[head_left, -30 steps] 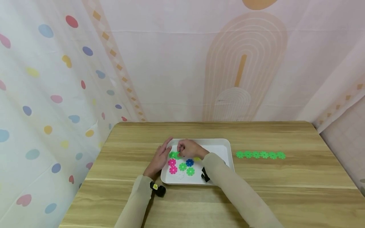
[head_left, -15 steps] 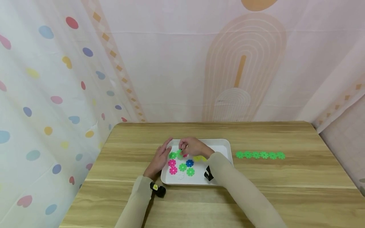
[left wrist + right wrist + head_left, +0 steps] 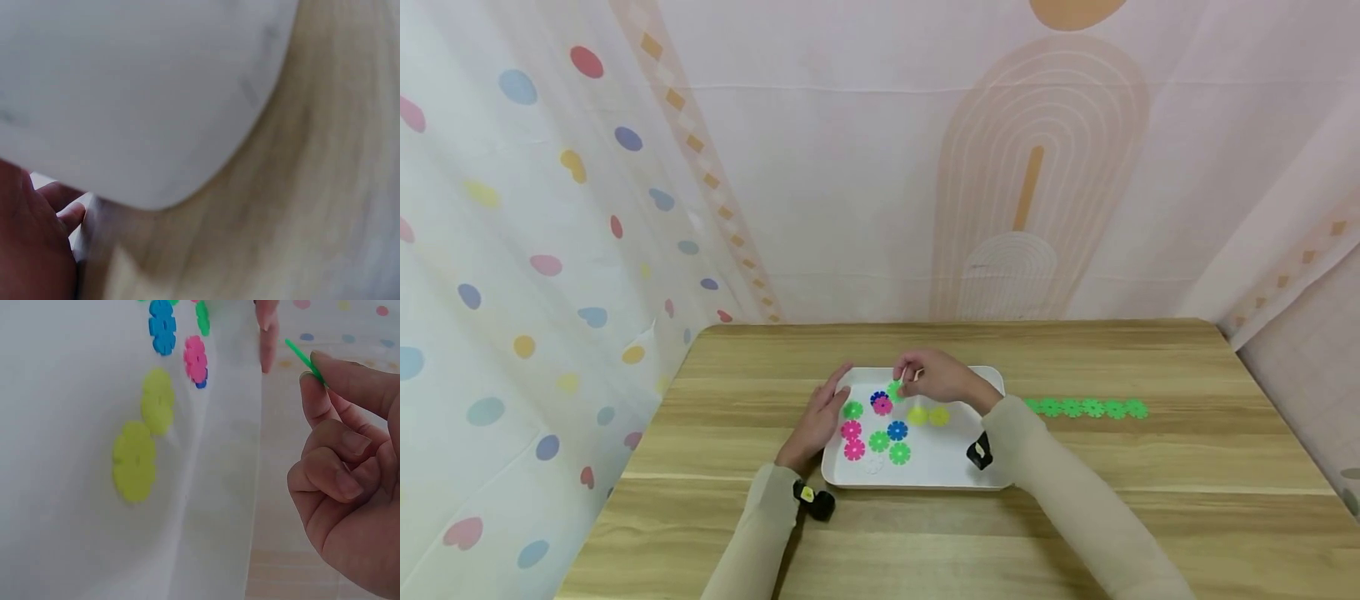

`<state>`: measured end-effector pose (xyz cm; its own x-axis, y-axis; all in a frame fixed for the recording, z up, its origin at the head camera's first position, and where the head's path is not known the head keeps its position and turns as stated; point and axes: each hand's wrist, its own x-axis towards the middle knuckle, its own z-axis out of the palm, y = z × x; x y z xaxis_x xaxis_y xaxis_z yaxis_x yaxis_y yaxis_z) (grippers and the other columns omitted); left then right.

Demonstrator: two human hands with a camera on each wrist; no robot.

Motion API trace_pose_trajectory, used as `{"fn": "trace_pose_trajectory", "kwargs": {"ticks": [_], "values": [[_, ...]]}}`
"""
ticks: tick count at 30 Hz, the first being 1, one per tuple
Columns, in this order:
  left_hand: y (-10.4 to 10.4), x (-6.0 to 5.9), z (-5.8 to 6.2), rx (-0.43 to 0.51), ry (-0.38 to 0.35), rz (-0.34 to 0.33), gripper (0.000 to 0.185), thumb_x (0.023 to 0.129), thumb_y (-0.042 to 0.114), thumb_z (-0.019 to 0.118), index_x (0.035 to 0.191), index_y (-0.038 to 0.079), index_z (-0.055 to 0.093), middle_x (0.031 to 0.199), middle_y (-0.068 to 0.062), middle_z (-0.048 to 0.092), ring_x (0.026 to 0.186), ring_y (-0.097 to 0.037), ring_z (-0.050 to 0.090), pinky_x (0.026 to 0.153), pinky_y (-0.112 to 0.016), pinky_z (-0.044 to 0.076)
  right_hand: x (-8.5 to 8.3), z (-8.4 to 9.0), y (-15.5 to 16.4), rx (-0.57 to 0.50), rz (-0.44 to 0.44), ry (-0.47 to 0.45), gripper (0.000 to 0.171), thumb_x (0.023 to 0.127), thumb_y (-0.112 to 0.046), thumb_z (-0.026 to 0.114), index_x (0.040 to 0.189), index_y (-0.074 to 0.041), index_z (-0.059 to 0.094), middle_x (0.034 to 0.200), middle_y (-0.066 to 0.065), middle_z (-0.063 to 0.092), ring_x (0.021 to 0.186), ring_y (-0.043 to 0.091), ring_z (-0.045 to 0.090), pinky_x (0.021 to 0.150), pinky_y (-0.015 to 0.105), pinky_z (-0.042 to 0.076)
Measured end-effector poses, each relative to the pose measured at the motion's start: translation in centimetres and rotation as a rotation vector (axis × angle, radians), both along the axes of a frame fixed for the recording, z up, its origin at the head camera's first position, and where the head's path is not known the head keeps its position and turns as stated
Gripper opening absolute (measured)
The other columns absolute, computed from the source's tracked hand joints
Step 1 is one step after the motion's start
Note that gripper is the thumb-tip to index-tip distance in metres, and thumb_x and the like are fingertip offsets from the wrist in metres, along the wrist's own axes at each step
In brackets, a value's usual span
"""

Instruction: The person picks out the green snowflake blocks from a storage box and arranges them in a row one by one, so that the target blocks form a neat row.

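- Between thumb and forefinger of my right hand [image 3: 942,379] sits a green disc [image 3: 305,360], grip pinched tight on its edge; other fingers curled in.
- That disc hangs just above the far part of the white tray [image 3: 983,385], not touching it.
- Just below my right grip: two yellow discs [image 3: 928,414] side by side on the tray floor.
- Left of the grip: a pink disc [image 3: 883,406] lying partly over a blue one.
- Nearer me from the grip: loose green, pink and blue discs spread flat in the tray.
- My left hand [image 3: 817,419] lies flat, fingers straight, against the tray's left rim; holds nothing.
- Well to the right of my right grip, on the desk [image 3: 1150,467]: a row of green discs [image 3: 1086,408], edge to edge.
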<state>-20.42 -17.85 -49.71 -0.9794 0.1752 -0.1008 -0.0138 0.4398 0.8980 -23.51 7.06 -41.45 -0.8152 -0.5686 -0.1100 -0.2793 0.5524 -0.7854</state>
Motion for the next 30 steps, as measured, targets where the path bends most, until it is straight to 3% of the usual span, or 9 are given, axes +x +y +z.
{"fn": "trace_pose_trajectory", "kwargs": {"ticks": [8, 15, 23, 30], "values": [[-0.2, -0.1, 0.1, 0.019, -0.044, 0.013, 0.05, 0.108, 0.037, 0.031, 0.157, 0.034, 0.025, 0.166, 0.004, 0.017, 0.153, -0.028, -0.004, 0.119, -0.06, -0.008, 0.4, 0.7, 3.4, -0.031, -0.045, 0.007, 0.017, 0.091, -0.016, 0.073, 0.105, -0.012, 0.065, 0.091, -0.001, 0.065, 0.088, 0.014, 0.06, 0.083, 0.033, 0.05], [-0.7, -0.4, -0.2, 0.081, -0.051, -0.007, 0.049, 0.109, 0.03, 0.033, 0.157, 0.032, 0.027, 0.166, 0.0, 0.015, 0.153, -0.024, 0.008, 0.123, -0.051, 0.007, 0.8, 1.2, 6.7, -0.084, -0.072, 0.006, 0.017, 0.093, -0.01, 0.068, 0.109, -0.007, 0.064, 0.095, 0.004, 0.065, 0.091, 0.017, 0.061, 0.086, 0.036, 0.051], [-0.9, -0.6, -0.4, 0.114, -0.083, -0.017, 0.048, 0.109, 0.031, 0.031, 0.157, 0.033, 0.026, 0.166, 0.003, 0.013, 0.153, -0.021, 0.007, 0.124, -0.048, 0.006, 1.5, 1.8, 11.2, -0.135, -0.143, -0.012, 0.02, 0.094, -0.012, 0.067, 0.111, -0.002, 0.063, 0.097, 0.01, 0.064, 0.094, 0.024, 0.06, 0.09, 0.04, 0.048], [-0.7, -0.5, -0.2, 0.096, -0.048, -0.019, 0.049, 0.109, 0.031, 0.032, 0.157, 0.03, 0.026, 0.166, 0.002, 0.016, 0.153, -0.022, 0.009, 0.124, -0.049, 0.009, 2.1, 1.4, 15.8, -0.125, -0.259, -0.05, 0.026, 0.097, -0.019, 0.065, 0.117, -0.004, 0.06, 0.102, 0.011, 0.062, 0.087, 0.025, 0.055, 0.068, 0.033, 0.047]]}}
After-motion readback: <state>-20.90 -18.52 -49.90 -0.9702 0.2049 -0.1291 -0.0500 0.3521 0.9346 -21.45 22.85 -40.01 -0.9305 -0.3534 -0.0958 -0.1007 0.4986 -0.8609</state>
